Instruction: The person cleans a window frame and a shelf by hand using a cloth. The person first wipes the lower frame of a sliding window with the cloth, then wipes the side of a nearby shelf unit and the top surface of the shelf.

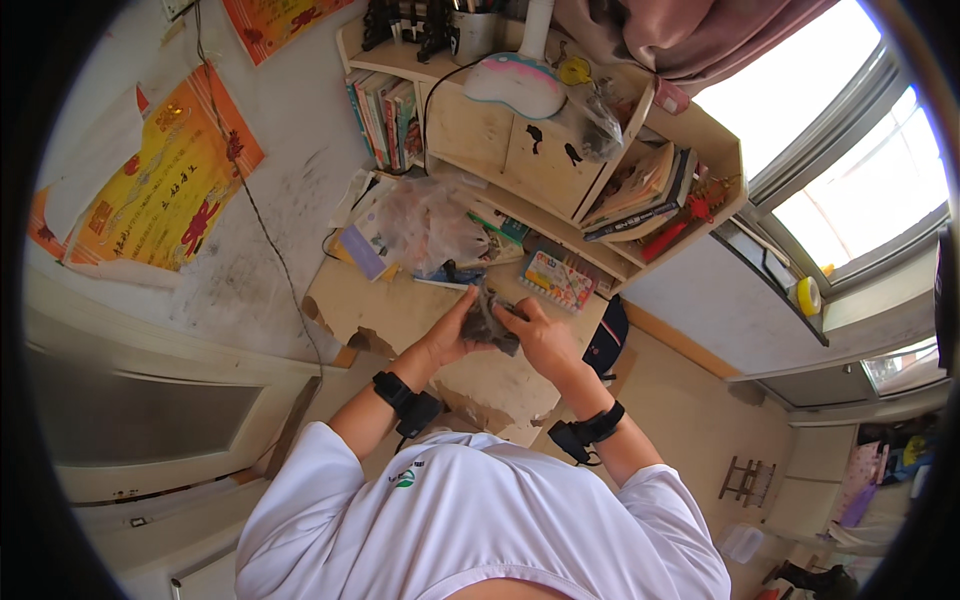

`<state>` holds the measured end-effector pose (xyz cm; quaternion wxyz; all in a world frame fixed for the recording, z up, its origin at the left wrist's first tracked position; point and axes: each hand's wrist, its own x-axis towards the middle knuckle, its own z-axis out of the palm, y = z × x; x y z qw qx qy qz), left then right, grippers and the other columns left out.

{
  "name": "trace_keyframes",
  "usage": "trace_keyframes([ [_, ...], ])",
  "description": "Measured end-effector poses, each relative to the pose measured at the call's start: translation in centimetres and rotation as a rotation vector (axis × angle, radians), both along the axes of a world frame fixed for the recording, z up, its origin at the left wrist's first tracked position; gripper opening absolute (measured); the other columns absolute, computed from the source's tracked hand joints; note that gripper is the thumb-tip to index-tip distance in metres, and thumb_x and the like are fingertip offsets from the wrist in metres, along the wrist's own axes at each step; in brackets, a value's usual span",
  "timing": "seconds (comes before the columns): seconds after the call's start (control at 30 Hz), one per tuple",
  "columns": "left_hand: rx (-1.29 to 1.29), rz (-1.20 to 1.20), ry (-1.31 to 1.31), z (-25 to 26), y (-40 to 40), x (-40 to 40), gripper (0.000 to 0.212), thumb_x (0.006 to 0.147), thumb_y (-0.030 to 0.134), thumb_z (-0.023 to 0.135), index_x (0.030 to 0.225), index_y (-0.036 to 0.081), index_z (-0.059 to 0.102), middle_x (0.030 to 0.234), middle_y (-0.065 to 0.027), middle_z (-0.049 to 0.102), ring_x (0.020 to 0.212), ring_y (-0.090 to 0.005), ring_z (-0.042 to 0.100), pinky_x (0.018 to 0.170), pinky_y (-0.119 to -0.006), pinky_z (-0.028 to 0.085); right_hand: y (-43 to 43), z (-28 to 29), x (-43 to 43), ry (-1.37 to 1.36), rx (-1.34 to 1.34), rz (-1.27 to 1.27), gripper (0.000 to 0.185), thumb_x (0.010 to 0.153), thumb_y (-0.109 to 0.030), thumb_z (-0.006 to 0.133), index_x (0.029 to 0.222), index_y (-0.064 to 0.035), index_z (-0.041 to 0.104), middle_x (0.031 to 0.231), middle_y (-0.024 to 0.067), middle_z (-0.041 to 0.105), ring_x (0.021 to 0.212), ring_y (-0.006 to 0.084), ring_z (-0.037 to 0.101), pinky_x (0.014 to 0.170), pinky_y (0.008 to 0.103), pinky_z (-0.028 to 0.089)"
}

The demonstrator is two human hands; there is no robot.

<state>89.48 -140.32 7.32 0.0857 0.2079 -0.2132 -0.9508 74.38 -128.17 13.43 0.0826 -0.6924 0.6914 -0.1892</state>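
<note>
A small dark grey-brown cloth or pouch [486, 328] is held between both hands, above a wooden desk [420, 311]. My left hand [453, 330] grips its left side, thumb pointing up along the edge. From the right, my right hand [541, 336] pinches its upper right part between thumb and curled fingers. What the item is exactly, and whether anything lies inside it, I cannot tell. Just beyond the hands lie a blue flat item [448, 277], a crumpled clear plastic bag [431, 225] and a boxed set of coloured pens [559, 279].
Behind the desk rises a hutch [472, 127] with books [386, 120] and a white lamp [517, 84]. The desk's front surface is peeling [469, 409]. A dark backpack [609, 341] sits by its right side. A cable [262, 217] hangs down the left wall.
</note>
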Motion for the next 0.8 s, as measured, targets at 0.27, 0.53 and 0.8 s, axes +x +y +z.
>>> trace_keyframes([
  [0.27,-0.400,0.080,-0.125,-2.4,-4.3,0.5,0.041,0.085,0.015,0.060,0.122,0.006,0.045,0.112,-0.0066,0.055,0.099,-0.0176,0.056,0.078,-0.033,0.051,-2.3,-2.3,0.7,-0.356,-0.034,0.026,0.040,0.077,0.000,0.054,0.113,-0.0148,0.059,0.108,0.0116,0.052,0.078,0.0271,0.060,0.064,0.0349,0.049],
  [0.53,-1.312,0.517,-0.658,-4.6,-17.9,-2.4,0.046,0.077,0.012,0.065,0.116,0.001,0.043,0.094,-0.0124,0.054,0.080,-0.0190,0.055,0.064,-0.032,0.046,1.5,-4.8,-2.8,-0.519,-0.103,-0.327,0.025,0.079,0.003,0.054,0.102,-0.0046,0.063,0.089,0.0106,0.061,0.066,0.0214,0.060,0.061,0.0287,0.047],
  [0.8,-1.688,0.983,-0.690,-1.9,-24.6,-10.3,0.032,0.075,0.001,0.065,0.100,0.005,0.044,0.092,-0.0184,0.054,0.082,-0.0335,0.056,0.067,-0.040,0.045,8.9,-7.4,-5.8,-0.632,-0.125,-0.647,0.023,0.084,0.003,0.049,0.102,-0.0009,0.063,0.082,0.0058,0.062,0.065,0.0102,0.058,0.059,0.0213,0.047],
])
